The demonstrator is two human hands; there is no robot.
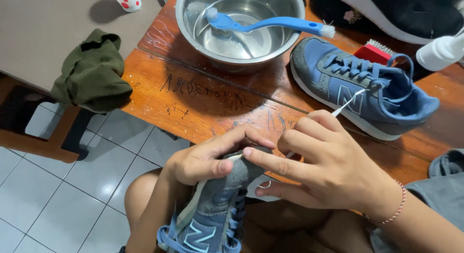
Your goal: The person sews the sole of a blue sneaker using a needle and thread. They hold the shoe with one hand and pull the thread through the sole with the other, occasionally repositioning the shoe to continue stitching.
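Observation:
My left hand (208,156) grips the grey toe of a blue sneaker (212,214) that rests on my lap, toe pointing up toward the table. My right hand (324,161) holds a thin white brush handle (345,105) between its fingers, with the forefinger stretched onto the shoe's toe. The working end of the white brush is hidden under my fingers. The matching blue sneaker (357,88) lies on the wooden table (193,98) just beyond my right hand.
A steel bowl (239,26) holds water and a long blue brush (270,23). A red brush (374,51), a white bottle (442,51) and a black shoe (401,14) sit at the back right. An olive cloth (92,72) lies left; tiled floor below.

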